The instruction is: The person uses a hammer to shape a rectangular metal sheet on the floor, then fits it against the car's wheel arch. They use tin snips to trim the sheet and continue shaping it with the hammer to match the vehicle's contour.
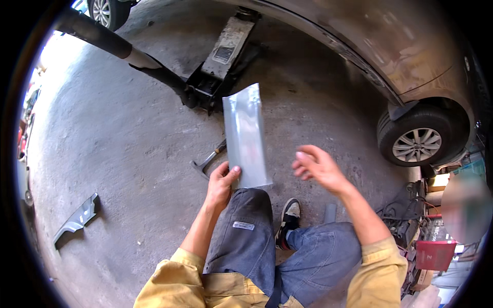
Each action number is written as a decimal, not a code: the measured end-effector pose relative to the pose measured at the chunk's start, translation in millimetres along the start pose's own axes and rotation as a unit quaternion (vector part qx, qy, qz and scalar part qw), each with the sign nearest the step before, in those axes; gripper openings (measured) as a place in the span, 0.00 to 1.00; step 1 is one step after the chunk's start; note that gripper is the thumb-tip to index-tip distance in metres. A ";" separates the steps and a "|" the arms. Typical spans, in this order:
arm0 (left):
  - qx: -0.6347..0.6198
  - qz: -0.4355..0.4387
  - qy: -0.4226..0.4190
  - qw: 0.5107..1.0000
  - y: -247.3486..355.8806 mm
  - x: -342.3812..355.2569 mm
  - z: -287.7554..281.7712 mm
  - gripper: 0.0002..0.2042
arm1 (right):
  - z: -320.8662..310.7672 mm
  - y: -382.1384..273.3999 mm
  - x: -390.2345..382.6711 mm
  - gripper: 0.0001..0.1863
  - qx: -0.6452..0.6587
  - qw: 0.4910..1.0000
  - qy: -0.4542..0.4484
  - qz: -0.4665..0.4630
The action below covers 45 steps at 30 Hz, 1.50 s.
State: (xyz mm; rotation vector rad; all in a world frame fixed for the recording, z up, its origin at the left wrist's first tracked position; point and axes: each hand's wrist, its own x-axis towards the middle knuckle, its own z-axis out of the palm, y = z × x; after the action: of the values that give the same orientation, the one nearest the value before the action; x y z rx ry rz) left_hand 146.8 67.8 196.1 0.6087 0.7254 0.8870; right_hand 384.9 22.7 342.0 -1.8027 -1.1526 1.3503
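My left hand (221, 183) grips the lower left edge of a shiny silver-grey rectangular sheet (245, 138), thumb on the near face. The sheet stands tilted upward above my knee; whether it is metal or plastic I cannot tell. To its right, my right hand (319, 167) hangs in the air, apart from the sheet. Its fingers are loosely bent and slightly blurred, with nothing in them. A hammer (209, 156) lies on the floor behind my left hand, part of its handle hidden by the sheet.
A floor jack (226, 49) with a long black handle (97, 38) stands ahead, beside a raised car body (370, 41). The car's wheel (417, 143) is at right. A dark curved panel (77, 220) lies at left. Tools and a red box (435, 255) crowd the lower right.
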 end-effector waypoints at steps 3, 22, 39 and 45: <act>-0.015 -0.025 -0.047 0.998 5.0 -12.4 36.7 0.16 | 26.2 -11.2 10.7 0.28 0.053 0.998 0.023 -0.030; 0.033 -0.066 -0.053 0.996 25.5 14.8 64.6 0.12 | 30.0 -10.2 -20.9 0.10 0.063 0.988 0.080 -0.117; -0.002 0.063 -0.196 0.978 -7.3 -50.1 43.1 0.33 | 54.1 18.1 -21.2 0.09 -0.618 0.573 0.247 -0.477; -0.246 0.058 0.028 0.967 -7.0 -36.0 78.3 0.14 | 71.4 10.2 -14.2 0.13 -0.546 0.652 0.137 -0.508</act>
State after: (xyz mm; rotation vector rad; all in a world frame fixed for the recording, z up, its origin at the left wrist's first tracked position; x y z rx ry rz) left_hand 195.1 20.2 249.7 0.1849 0.4939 1.1472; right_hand 318.3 3.2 317.9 -1.3151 -2.4954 -0.4362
